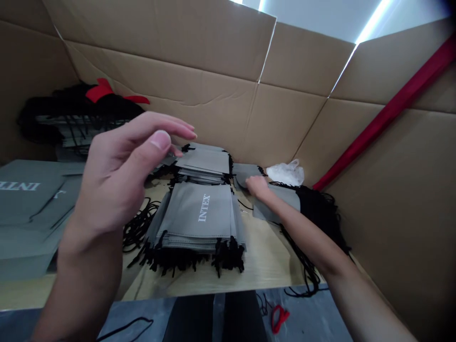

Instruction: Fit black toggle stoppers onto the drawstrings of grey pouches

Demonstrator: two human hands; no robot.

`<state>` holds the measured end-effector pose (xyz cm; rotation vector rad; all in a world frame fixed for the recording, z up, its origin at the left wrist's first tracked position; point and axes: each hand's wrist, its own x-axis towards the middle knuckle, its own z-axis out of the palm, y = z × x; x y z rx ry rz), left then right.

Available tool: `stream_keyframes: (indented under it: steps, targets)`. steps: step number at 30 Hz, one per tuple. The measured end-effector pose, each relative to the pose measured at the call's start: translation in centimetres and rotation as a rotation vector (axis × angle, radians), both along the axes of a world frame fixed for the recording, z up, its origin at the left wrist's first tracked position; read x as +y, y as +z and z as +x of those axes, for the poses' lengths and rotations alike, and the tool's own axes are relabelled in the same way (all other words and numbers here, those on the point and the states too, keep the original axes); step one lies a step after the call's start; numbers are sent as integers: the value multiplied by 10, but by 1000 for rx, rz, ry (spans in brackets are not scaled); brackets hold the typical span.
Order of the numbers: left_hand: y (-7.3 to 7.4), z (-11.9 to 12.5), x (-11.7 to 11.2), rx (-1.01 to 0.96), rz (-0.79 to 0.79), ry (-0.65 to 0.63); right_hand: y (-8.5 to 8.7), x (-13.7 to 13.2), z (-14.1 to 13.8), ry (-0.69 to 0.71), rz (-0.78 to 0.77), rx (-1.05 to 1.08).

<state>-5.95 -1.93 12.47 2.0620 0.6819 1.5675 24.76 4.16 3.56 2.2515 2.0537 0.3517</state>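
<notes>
My left hand (117, 175) is raised in the foreground, its fingers loosely stretched and the thumb apart, with nothing in it. Below and to its right lies a stack of grey drawstring bags (192, 209) with white INTEX lettering and black cord ends along the front. Behind that sits a second grey stack (206, 159). Toward the back right, my right hand (257, 186) is closed at the edge of a grey drawstring bag (245, 171); the fingertips are hidden. Beneath my right forearm are more grey bags (285, 197) with a mass of black cords (320, 213).
Cardboard walls (213, 85) enclose the wooden table (260, 266). Large grey INTEX pieces (28, 204) lie at left, a black-corded pile (74, 118) with red strips behind. A crumpled clear plastic bag (287, 172) stands near a slanting red strip (384, 114). Red cord (279, 318) lies on the floor.
</notes>
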Motion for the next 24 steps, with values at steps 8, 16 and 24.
stream_keyframes:
  steps: [8,16,24]
  targets:
    - [-23,26,12,293,-83,51,80,-34,-1,-93,383,10]
    - [-31,32,29,417,-49,-77,100,-128,-20,256,795,421]
    - [-18,31,15,39,-273,-263,88,-138,5,186,570,454]
